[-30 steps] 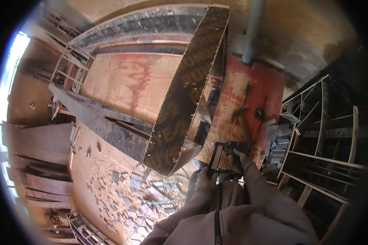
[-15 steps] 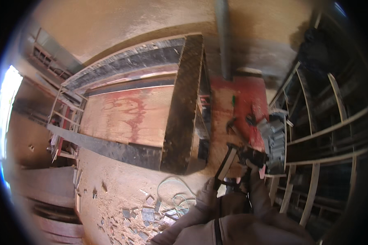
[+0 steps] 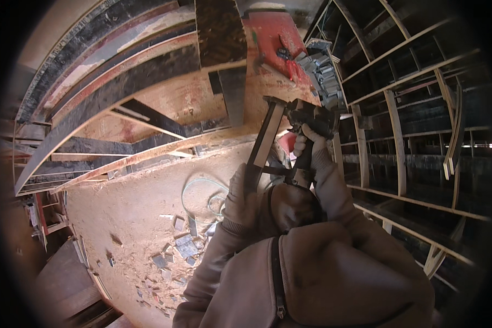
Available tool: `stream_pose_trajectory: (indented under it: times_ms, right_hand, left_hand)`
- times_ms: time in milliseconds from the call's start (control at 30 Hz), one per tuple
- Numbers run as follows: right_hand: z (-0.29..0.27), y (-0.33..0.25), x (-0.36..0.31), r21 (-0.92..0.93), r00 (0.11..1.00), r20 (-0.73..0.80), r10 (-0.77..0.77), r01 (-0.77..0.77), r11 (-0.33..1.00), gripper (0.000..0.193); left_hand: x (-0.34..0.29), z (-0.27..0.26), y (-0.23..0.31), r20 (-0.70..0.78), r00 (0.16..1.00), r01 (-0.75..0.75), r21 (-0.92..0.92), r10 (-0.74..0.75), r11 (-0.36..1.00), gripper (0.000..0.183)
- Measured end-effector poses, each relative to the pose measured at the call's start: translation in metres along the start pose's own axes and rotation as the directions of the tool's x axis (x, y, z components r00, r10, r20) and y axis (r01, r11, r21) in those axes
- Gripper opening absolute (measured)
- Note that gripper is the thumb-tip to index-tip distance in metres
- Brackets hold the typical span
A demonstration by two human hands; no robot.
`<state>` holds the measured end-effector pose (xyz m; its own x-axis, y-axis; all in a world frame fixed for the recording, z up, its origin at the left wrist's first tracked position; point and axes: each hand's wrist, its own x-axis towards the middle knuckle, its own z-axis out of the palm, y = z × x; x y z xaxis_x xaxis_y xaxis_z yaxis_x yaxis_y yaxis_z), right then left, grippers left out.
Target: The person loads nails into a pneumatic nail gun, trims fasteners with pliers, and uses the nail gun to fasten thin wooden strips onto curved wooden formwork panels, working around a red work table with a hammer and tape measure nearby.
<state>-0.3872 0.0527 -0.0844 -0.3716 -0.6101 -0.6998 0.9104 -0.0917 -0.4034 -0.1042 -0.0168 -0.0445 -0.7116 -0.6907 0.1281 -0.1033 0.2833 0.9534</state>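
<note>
In front of my chest I hold a black nail gun [image 3: 318,119] with a long straight magazine [image 3: 268,134] angled down toward my left. My right hand [image 3: 305,141] is wrapped round its handle, fingers closed. Beside the lower end of the magazine is my left hand [image 3: 238,191], which looks gloved; it seems to bear the magazine, its fingers mostly hidden. Beyond the gun, at the upper left, stands a large frame of dark-faced boards [image 3: 131,79] with pale cut edges.
A stack of grey blocks [image 3: 323,79] lies by a red-stained board [image 3: 268,38] at the back. Tall timber racking [image 3: 402,142] fills the right. On the dusty floor lie a thin green hose [image 3: 186,191] and several scattered offcuts [image 3: 187,246].
The view has shifted, bringing the board frame higher and more of my jacket into sight. The nail gun sits higher in the picture, still in my right hand.
</note>
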Motion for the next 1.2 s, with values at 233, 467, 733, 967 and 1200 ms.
stream_pose_trajectory:
  times_ms: [233,467,733,967,1200]
  right_hand:
    - [0.021,0.021,-0.025,-0.07,0.998,0.015,-0.061,0.062,0.996,0.027]
    - [0.035,0.022,-0.045,-0.104,0.99,0.006,-0.143,0.143,0.984,0.016]
    - [0.055,-0.021,-0.106,0.026,0.812,0.548,-0.198,0.22,0.975,0.021]
    - [0.069,-0.091,-0.075,-0.13,0.57,0.818,-0.083,0.323,0.937,0.037]
    - [0.076,-0.107,-0.07,-0.298,0.684,0.703,-0.195,0.532,0.792,0.036]
  left_hand:
    - [-0.016,-0.011,-0.007,-0.033,0.973,0.23,-0.015,-0.231,0.973,0.069]
    - [0.006,0.014,-0.014,-0.14,0.898,0.439,0.297,-0.416,0.848,0.07]
    - [0.047,0.019,0.035,-0.311,0.943,0.256,0.439,-0.121,0.862,0.056]
    - [0.126,0.002,0.071,-0.119,0.941,-0.236,0.442,0.317,0.865,0.049]
    - [0.244,-0.2,0.151,-0.122,0.799,-0.254,0.819,0.589,0.515,0.036]
